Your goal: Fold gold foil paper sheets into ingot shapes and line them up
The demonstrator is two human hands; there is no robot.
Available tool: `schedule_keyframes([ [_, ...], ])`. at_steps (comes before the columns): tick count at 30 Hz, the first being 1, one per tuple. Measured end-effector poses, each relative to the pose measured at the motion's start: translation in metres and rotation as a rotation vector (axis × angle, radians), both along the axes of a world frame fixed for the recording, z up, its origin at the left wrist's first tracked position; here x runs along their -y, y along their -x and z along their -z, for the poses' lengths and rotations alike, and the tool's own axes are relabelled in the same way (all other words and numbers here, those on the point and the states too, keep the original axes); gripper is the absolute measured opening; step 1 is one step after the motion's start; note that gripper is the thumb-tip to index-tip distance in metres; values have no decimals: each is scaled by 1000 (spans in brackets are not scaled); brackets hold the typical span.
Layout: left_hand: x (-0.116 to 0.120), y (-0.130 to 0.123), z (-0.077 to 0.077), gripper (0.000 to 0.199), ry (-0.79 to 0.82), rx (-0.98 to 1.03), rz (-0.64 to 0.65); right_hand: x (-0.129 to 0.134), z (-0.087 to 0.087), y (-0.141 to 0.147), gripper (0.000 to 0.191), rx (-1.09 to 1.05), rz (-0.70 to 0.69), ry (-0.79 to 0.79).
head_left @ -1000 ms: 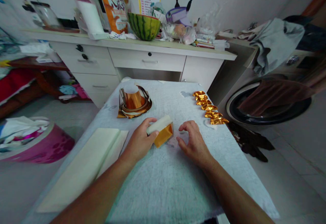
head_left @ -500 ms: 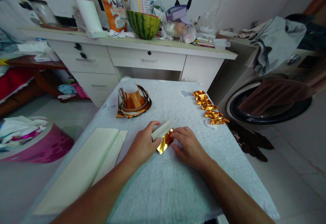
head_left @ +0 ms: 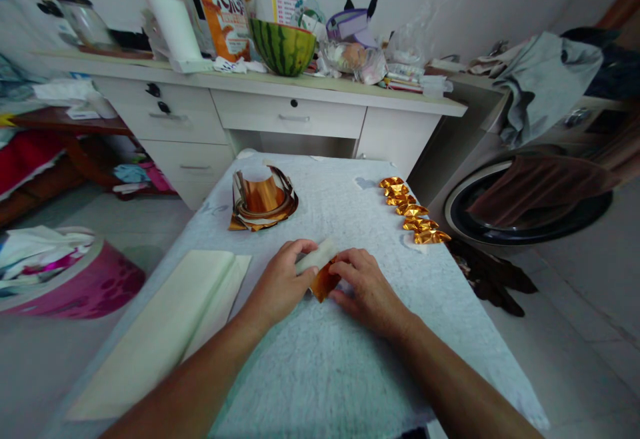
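Over the middle of the cloth-covered table, my left hand (head_left: 287,278) is closed around a small sheet of gold foil paper (head_left: 325,282) whose pale backing curls into a tube (head_left: 316,256) at the far left side. My right hand (head_left: 367,286) has its fingers and thumb curled on the sheet's right edge, pinching it. Folded gold paper ingots (head_left: 411,210) lie in a row near the table's right edge. Behind my left hand stands a curled stack of gold foil paper (head_left: 263,198). Left of my left forearm lies a folded pale paper sheet (head_left: 155,332).
A white counter (head_left: 280,89) with drawers runs behind the table, holding a watermelon half (head_left: 283,49), an orange snack bag (head_left: 225,9) and bags. A washing machine (head_left: 500,219) stands at right. A pink bin (head_left: 110,279) full of paper stands on the floor at left.
The gold sheet has tilted up at its right side, so its shiny face looks darker. My right fingers have curled in more at its edge. My left hand has barely moved.
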State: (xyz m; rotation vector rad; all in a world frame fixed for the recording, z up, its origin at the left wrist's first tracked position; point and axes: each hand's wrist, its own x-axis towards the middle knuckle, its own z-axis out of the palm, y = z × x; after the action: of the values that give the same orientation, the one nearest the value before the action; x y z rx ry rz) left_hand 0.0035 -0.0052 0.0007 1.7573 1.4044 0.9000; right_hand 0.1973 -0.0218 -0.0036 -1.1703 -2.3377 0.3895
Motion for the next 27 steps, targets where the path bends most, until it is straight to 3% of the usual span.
schedule_keyframes([
  [10,3,8,-11,24,-90,-209,118,0,-2,1,22,20,-84,-28],
  [13,5,12,-19,24,-143,-246,249,0,-1,-1,24,8,-91,-30],
  [16,9,15,-26,25,-88,-263,450,0,-2,-2,25,-2,-102,-8],
  [18,11,15,-27,27,-55,-271,514,1,-4,-3,25,-4,-101,10],
  [27,7,11,-16,21,-67,-297,506,2,-6,-5,22,-16,-109,48],
])
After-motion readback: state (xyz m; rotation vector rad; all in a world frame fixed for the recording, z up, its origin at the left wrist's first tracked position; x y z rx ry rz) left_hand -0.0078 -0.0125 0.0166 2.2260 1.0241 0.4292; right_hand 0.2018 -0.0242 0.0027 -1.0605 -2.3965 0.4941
